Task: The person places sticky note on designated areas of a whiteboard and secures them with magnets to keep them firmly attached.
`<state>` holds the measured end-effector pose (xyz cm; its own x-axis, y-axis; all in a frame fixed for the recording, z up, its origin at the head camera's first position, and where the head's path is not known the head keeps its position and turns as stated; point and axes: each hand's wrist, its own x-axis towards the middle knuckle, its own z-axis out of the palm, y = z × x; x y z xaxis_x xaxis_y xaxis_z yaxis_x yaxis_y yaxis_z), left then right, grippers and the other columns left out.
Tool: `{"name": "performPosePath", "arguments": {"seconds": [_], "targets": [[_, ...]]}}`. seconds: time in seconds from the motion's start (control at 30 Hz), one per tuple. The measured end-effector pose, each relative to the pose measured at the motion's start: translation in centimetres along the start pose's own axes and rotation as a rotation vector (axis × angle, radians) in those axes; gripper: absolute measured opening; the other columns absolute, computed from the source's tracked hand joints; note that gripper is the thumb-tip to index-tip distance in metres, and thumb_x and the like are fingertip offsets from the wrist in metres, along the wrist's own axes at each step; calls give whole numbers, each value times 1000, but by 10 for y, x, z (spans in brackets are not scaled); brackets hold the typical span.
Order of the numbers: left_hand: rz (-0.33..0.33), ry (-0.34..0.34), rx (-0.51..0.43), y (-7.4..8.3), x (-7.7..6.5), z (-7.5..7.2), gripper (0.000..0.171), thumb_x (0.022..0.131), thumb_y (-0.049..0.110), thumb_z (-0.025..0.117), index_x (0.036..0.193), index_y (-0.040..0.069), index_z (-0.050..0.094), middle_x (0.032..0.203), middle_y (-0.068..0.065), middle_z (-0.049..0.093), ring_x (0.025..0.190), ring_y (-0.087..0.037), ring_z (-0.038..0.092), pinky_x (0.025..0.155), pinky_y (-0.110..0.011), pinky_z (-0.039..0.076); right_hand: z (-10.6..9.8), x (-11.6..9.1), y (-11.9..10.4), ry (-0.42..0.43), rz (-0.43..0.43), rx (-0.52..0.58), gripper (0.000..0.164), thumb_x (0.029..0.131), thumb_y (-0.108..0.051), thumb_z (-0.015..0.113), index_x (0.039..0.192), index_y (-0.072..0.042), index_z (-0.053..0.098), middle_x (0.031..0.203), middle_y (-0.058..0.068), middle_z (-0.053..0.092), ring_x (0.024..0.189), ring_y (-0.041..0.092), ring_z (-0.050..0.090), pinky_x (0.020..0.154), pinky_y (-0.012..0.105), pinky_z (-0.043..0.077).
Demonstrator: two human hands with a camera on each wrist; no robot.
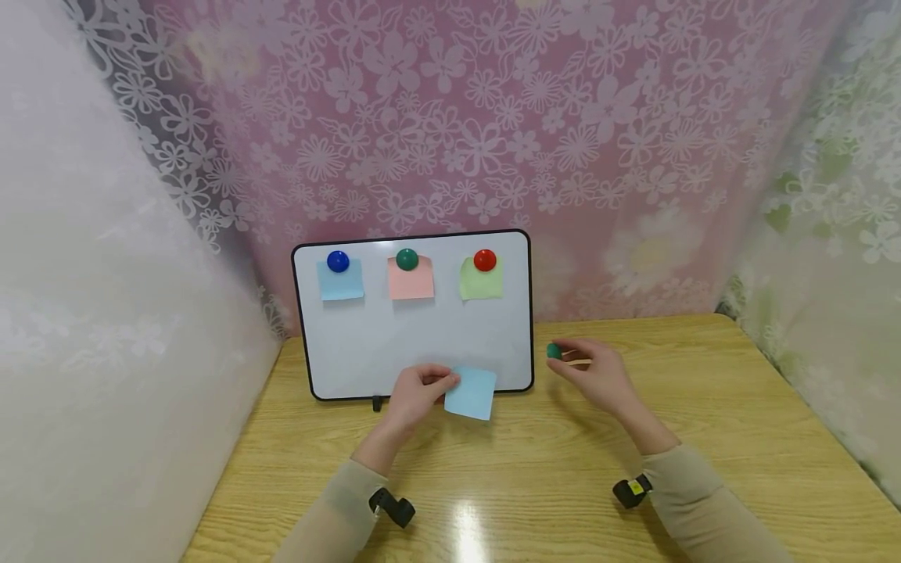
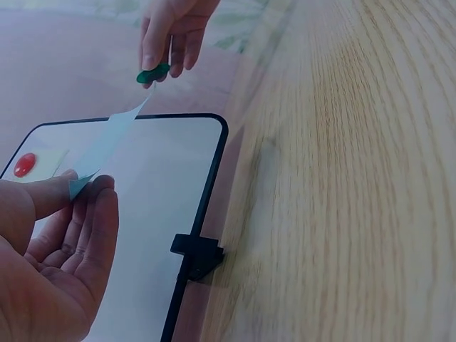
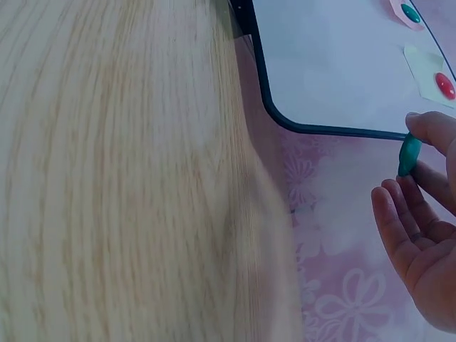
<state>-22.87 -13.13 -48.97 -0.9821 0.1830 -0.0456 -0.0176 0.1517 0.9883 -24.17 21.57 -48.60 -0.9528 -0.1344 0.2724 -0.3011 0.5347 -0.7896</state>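
Observation:
My left hand (image 1: 417, 397) pinches a light blue sticky note (image 1: 471, 392) by its left edge, in front of the lower right part of a whiteboard (image 1: 415, 340). To the right of the board, my right hand (image 1: 594, 374) holds a green round magnet (image 1: 554, 351) between thumb and fingertips. Along the board's top hang three notes under magnets: a blue note (image 1: 341, 285) with a blue magnet (image 1: 338, 261), a pink note (image 1: 411, 285) with a green magnet (image 1: 407, 259), and a green note (image 1: 482, 283) with a red magnet (image 1: 485, 260).
The whiteboard leans upright at the back of a wooden table (image 1: 535, 477), with a black foot (image 1: 376, 403) at its lower edge. Behind it hangs a pink floral curtain (image 1: 450, 125). Pale sheets close off the left and right sides.

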Motion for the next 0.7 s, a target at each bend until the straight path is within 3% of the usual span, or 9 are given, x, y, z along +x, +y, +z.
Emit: {"name": "performPosePath", "arguments": {"seconds": [0.27,0.7], "targets": [[-1,22,-17,-2,2,-6,28,102,22,77,119,-1,76,107,-11,74,91,-20,71,80,-36,61,8,3,-9,-14,-11,14,46,99,-24,81,139,-4,70,123,15,67,109,32,71,90,37,62],[-4,80,-9,-2,4,-16,28,102,23,77,120,1,77,110,-9,75,92,-18,71,92,-54,60,29,5,-18,-36,-61,31,41,96,-23,84,134,-10,74,119,10,70,105,26,71,87,34,63]]}}
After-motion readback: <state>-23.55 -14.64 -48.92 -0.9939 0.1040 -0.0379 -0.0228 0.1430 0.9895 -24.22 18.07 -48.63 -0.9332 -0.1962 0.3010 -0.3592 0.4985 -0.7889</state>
